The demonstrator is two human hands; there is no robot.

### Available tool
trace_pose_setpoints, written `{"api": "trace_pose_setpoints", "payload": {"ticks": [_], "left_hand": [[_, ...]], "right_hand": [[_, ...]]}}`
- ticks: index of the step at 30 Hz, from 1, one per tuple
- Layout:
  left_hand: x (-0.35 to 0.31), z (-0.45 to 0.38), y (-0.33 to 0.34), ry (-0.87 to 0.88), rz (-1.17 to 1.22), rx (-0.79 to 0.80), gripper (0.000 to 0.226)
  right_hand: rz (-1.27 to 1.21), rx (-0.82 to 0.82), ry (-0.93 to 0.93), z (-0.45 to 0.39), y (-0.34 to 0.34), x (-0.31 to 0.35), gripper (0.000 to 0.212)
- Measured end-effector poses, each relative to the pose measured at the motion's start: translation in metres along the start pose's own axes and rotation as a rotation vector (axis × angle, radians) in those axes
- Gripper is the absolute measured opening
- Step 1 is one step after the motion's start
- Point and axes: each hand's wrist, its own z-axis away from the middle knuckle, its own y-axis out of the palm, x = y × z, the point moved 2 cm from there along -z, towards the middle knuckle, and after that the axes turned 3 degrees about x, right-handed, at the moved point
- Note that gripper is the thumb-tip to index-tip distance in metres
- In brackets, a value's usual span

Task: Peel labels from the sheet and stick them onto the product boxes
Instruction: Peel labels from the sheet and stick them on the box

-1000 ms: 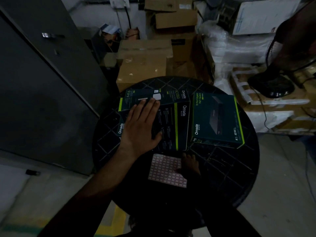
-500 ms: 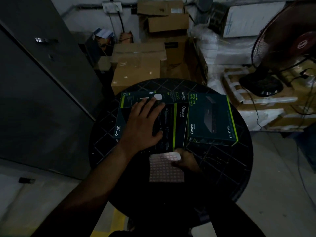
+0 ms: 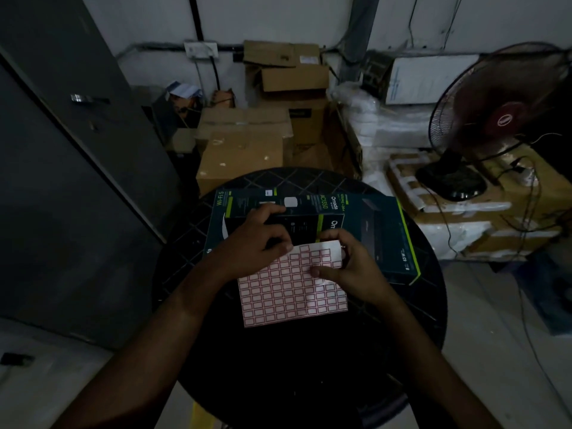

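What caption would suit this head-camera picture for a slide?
Both hands, left and right, work a label sheet in front of dark product boxes on a round table.

Dim, underexposed, wide-angle edge distortion

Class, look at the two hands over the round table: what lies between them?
In the head view, the label sheet spans the gap between the left hand and right hand; both hold its top edge, with the product boxes just behind.

"WI-FI 5" and "AC1350 Omada" on left box [image 3: 247, 199], "63 W" on right box [image 3: 387, 230]
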Motion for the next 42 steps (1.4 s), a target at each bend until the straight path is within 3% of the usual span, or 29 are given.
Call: {"api": "trace_pose_setpoints", "payload": {"ticks": [5, 8, 11, 13, 19, 24, 30, 42], "left_hand": [[0.004, 0.000, -0.004, 0.006, 0.038, 0.020, 0.006], [0.007, 0.000, -0.010, -0.012, 0.060, 0.030, 0.007], [0.008, 0.001, -0.014, -0.024, 0.087, 0.015, 0.009], [0.007, 0.001, -0.016, -0.017, 0.085, 0.011, 0.010], [0.004, -0.001, -0.018, -0.032, 0.080, -0.037, 0.013], [0.005, -0.004, -0.018, -0.026, 0.086, -0.030, 0.010], [0.004, -0.004, -0.016, -0.003, 0.096, -0.017, 0.008], [0.007, -0.009, -0.019, -0.028, 0.083, 0.021, 0.010]], "right_hand": [[0.002, -0.023, -0.007, -0.002, 0.011, 0.008, 0.078], [0.267, -0.211, -0.051, -0.003, 0.023, 0.013, 0.080], [0.660, -0.501, -0.261, 0.003, 0.033, 0.026, 0.063], [0.840, -0.577, -0.377, 0.006, 0.040, 0.034, 0.049], [1.020, -0.850, -0.443, 0.006, 0.050, 0.048, 0.035], [0.770, -0.561, -0.361, -0.007, 0.049, 0.044, 0.025], [0.501, -0.495, -0.222, -0.016, 0.052, 0.041, 0.020], [0.623, -0.452, -0.154, -0.024, 0.053, 0.052, 0.021]]}}
